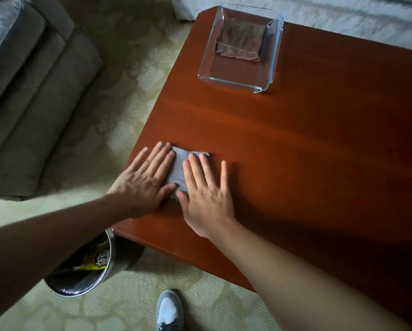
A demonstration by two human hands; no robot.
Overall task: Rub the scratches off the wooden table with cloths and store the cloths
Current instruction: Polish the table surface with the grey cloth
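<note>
A folded grey cloth (179, 169) lies flat on the reddish wooden table (295, 130), near its left front corner. My left hand (144, 180) presses flat on the cloth's left side, fingers spread. My right hand (206, 191) lies flat over its right side, fingers spread too. Only the strip of cloth between the hands shows. At the far end of the table stands a clear glass tray (233, 78) with a folded brown cloth (239, 40) inside it.
A metal waste bin (90, 266) with a dark liner and a yellow wrapper stands on the carpet by the table's near left corner. A grey sofa (33, 91) fills the left side. My shoe (169, 310) is on the carpet below.
</note>
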